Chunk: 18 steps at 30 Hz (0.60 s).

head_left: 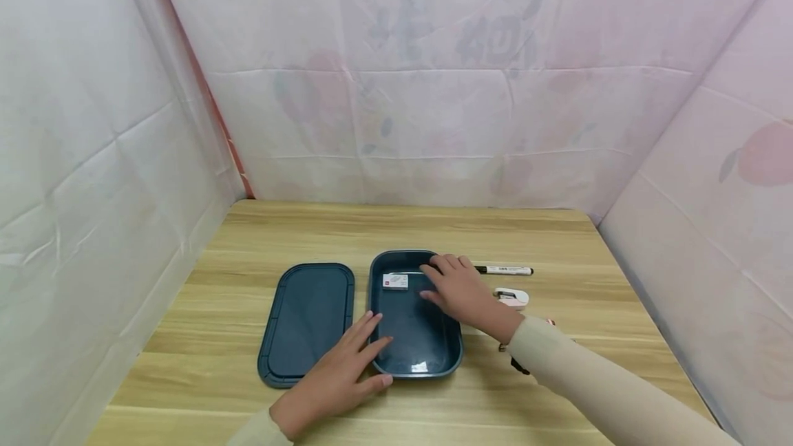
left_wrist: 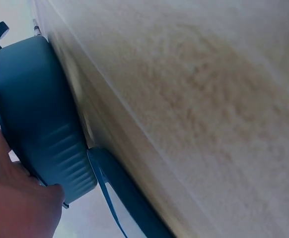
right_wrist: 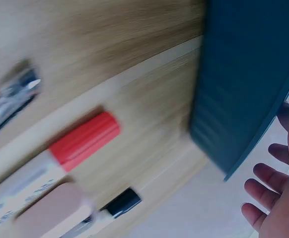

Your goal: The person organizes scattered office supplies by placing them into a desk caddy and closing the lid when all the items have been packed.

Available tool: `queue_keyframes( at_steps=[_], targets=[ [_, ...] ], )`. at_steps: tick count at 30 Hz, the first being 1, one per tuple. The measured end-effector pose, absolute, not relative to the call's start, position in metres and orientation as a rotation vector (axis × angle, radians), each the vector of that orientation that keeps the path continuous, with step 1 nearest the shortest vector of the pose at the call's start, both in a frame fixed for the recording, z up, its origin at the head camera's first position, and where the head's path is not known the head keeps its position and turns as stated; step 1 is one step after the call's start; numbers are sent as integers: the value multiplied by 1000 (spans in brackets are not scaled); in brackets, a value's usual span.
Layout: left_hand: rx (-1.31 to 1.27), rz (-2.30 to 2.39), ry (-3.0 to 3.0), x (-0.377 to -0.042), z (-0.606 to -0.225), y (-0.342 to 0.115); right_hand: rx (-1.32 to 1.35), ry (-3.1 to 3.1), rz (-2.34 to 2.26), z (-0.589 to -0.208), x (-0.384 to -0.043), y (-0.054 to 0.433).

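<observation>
A dark blue plastic container (head_left: 409, 356) stands without its cover on the table. Inside, near its far left corner, lies a small white printed box (head_left: 395, 282). My left hand (head_left: 337, 377) is at the container's near left rim, fingers extended and thumb near the front corner. In the left wrist view, the hand (left_wrist: 15, 198) lies along the rim of the container (left_wrist: 40, 99). Over the far right part of the container reaches my right hand (head_left: 461, 288), its fingers slightly bent and spread above the inside, with nothing visible in them.
Left of the container lies a flat dark blue lid (head_left: 310, 322). To the right are a white marker with a black cap (head_left: 504, 270), a white rounded item (head_left: 511, 298), and, partly under my right sleeve, a red-capped marker (right_wrist: 85, 141) and a blurred metallic item (right_wrist: 10, 101).
</observation>
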<state>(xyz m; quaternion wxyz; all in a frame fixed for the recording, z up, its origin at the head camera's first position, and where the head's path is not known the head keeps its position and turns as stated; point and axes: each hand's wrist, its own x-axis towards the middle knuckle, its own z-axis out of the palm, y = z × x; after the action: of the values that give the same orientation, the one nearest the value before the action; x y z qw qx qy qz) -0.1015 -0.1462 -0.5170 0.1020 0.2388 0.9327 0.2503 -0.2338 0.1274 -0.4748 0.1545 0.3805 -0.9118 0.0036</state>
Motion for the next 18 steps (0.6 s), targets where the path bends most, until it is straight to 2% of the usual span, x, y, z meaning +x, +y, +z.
queue_keyframes(
  at_steps=[12,18],
  targets=[
    [685,759,2735,-101,-515,-149,981,-2714,-6,-476,-233,169],
    [700,769,2743,-100,-517,-150,945,-2734,140,-476,-234,193]
  ],
)
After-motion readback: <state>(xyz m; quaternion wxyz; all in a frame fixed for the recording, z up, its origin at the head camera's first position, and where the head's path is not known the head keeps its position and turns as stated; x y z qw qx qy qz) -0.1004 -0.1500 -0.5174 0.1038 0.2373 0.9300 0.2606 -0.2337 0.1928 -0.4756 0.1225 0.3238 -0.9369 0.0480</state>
